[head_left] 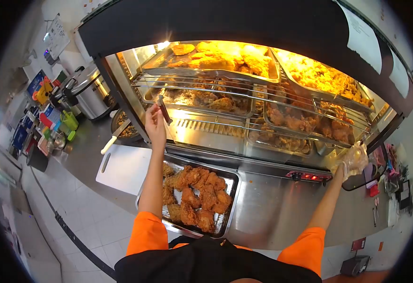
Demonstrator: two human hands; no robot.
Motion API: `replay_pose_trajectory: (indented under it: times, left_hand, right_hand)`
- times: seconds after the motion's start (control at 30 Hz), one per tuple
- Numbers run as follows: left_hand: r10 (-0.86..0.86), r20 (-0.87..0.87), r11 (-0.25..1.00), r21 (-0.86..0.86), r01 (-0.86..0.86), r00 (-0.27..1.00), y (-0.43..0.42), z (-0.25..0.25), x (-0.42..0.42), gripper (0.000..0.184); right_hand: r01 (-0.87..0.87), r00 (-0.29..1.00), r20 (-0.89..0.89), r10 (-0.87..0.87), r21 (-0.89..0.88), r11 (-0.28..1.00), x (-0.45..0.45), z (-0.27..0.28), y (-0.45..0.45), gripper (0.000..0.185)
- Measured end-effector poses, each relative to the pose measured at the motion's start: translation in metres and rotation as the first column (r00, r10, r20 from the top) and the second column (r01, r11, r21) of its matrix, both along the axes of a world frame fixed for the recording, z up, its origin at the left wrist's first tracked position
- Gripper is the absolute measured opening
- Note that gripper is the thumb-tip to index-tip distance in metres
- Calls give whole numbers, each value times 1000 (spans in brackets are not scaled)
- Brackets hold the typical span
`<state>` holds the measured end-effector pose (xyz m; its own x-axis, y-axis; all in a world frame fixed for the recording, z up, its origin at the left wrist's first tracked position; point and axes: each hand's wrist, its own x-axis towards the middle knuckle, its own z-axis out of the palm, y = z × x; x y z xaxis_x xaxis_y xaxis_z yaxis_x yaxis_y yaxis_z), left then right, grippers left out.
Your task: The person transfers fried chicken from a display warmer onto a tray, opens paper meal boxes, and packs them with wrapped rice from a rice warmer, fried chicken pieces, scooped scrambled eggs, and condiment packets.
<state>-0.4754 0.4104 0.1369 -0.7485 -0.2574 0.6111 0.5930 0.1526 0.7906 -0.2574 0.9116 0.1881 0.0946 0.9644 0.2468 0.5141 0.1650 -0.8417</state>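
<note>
My left hand [155, 123] is raised at the left front of a lit glass food warmer, its fingers closed around a dark brown handle [164, 111]. Whether that handle belongs to a glass panel or a loose tool is unclear. A crumpled clear plastic glove covers my right hand [353, 160], which is at the warmer's lower right corner; its fingers cannot be made out. Below my left forearm, a metal tray [235, 193] holds several pieces of fried chicken [198, 195]. Inside the warmer [244, 162], more trays of fried food [225, 56] sit on wire racks.
A white cutting board [124, 170] lies left of the chicken tray, with a white-handled knife [109, 144] by its far edge. Farther left stands a steel cooker [91, 92]. Scissors [376, 203] lie on the right counter. Red lights glow on the warmer's control panel [309, 176].
</note>
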Motion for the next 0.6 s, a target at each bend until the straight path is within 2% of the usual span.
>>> replay_pose_trajectory:
  times: [0.03, 0.07, 0.17, 0.27, 0.37, 0.4, 0.43, 0.47, 0.5, 0.53, 0.57, 0.6]
  left_hand:
    - [-1, -28, 998, 55, 2, 1000, 3, -4, -3, 24]
    - [48, -50, 998, 48, -46, 998, 3, -7, -5, 23]
    - [38, -47, 998, 45, -36, 998, 7, -4, -3, 22]
    - [25, 45, 999, -22, -24, 999, 18, -2, 9, 23]
    - [-30, -52, 999, -44, 27, 998, 40, -5, 20, 26]
    - [-49, -27, 997, -62, 47, 998, 48, -4, 28, 28]
    - [-107, -68, 994, -39, 104, 992, 57, -5, 34, 31]
    - [-183, -87, 979, -106, 173, 979, 60, -5, 39, 34]
    - [-291, 9, 939, -189, 287, 957, 58, -4, 44, 38]
    - [-446, -53, 880, -207, 427, 894, 55, -3, 45, 40]
    - [-675, 86, 714, -177, 678, 733, 44, 0, 43, 41]
    - [-843, 212, 484, -102, 869, 495, 31, 3, 42, 43]
  right_hand:
    - [28, 999, -33, -26, 73, 997, 3, -17, 17, 38]
    - [49, 998, -46, -43, 146, 988, 6, -30, 29, 36]
    - [59, 997, -62, -44, 284, 957, 19, -42, 57, 31]
    - [42, 997, -70, -18, 362, 931, 27, -41, 70, 27]
    - [12, 994, -106, 35, 411, 912, 30, -38, 69, 25]
    - [-3, 988, -140, 67, 413, 911, 31, -38, 65, 25]
    - [-17, 972, -210, 109, 400, 916, 32, -35, 55, 24]
    - [-55, 947, -269, 176, 405, 913, 31, -39, 40, 22]
    - [-91, 914, -328, 240, 410, 908, 31, -43, 26, 21]
    - [-144, 867, -377, 326, 436, 888, 28, -50, 5, 19]
    - [-190, 811, -423, 404, 462, 866, 28, -59, -17, 17]
    - [-229, 750, -464, 472, 487, 843, 31, -72, -34, 16]
